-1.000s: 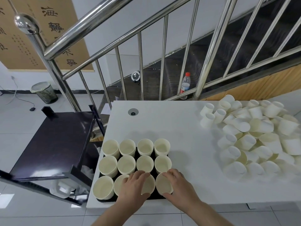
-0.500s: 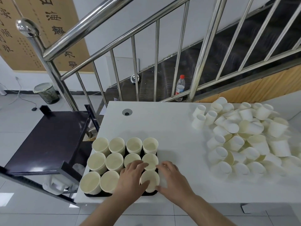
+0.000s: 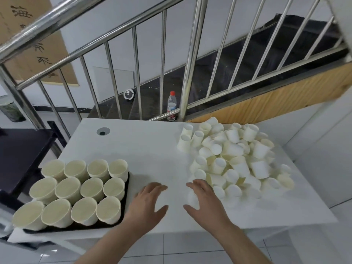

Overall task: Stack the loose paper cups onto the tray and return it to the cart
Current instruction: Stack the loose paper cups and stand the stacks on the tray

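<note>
A black tray sits on the front left of the white table, filled with several upright cream paper cups in rows. A heap of loose paper cups lies on the table's right half. My left hand hovers over bare table just right of the tray, fingers spread and holding nothing. My right hand is spread at the near left edge of the loose heap, fingers close to the nearest cups, holding nothing.
A dark cart stands left of the table, beside the tray. A steel stair railing rises behind the table, with a plastic bottle on the floor past it. A round cable hole marks the table's back left.
Both hands have left the front-row cups on the tray and moved right, the right one reaching the edge of the loose heap. My view has swung right.
</note>
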